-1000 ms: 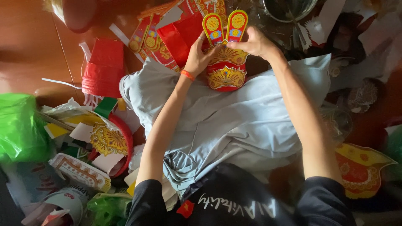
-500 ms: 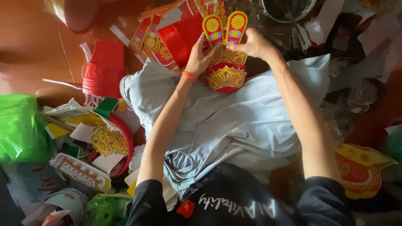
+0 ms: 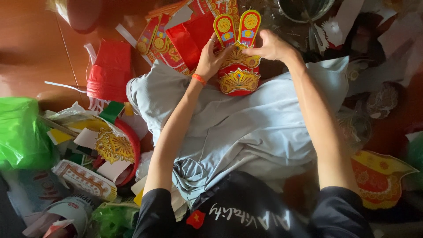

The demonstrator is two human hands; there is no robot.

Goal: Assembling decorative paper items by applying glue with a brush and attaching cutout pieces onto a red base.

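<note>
A red and gold paper crown point(image 3: 238, 66) with two upright oval tabs rests on my knees, which are covered by light grey trousers point(image 3: 246, 128). My left hand point(image 3: 210, 56), with an orange band at the wrist, grips the crown's left side. Over on the other side, my right hand point(image 3: 269, 46) pinches its upper right edge near the tabs. Both arms reach forward over my lap.
Red and gold paper cut-outs point(image 3: 172, 35) lie beyond the crown. A red folded paper piece point(image 3: 110, 70) sits left on the wooden floor point(image 3: 31, 44). A green plastic bag point(image 3: 20, 132), paper scraps point(image 3: 105, 141) and a cup point(image 3: 72, 211) crowd the left; another gold-trimmed piece point(image 3: 379, 176) lies right.
</note>
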